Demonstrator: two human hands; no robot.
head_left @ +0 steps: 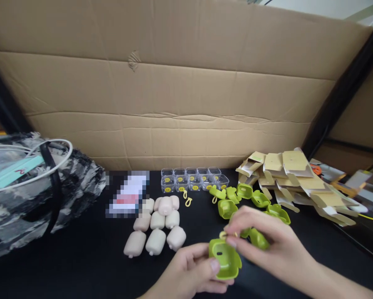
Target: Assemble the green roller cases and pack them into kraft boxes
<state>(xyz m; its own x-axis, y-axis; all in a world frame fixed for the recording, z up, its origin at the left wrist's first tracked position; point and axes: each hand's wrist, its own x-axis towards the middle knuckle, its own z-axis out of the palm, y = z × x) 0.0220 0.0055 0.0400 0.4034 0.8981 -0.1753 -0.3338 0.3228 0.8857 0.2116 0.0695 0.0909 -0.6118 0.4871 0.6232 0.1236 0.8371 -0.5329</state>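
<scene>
Left hand (194, 270): grip holding green cup (230, 265), thumb hiding its edge.
Right hand (264, 232): grip pinching yellow loop (223, 235) by cup's rim, partly hidden.
Flat object (128, 193): left of cup, pixelated.

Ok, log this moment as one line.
left hand: holds green case | right hand: pinches yellow loop near case | on black table: pale pods, clear cups

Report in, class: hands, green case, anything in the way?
Left hand gripping green case, hollow side showing. Right hand pinching yellow loop near its rim. Nothing visible between loop and case.
</scene>
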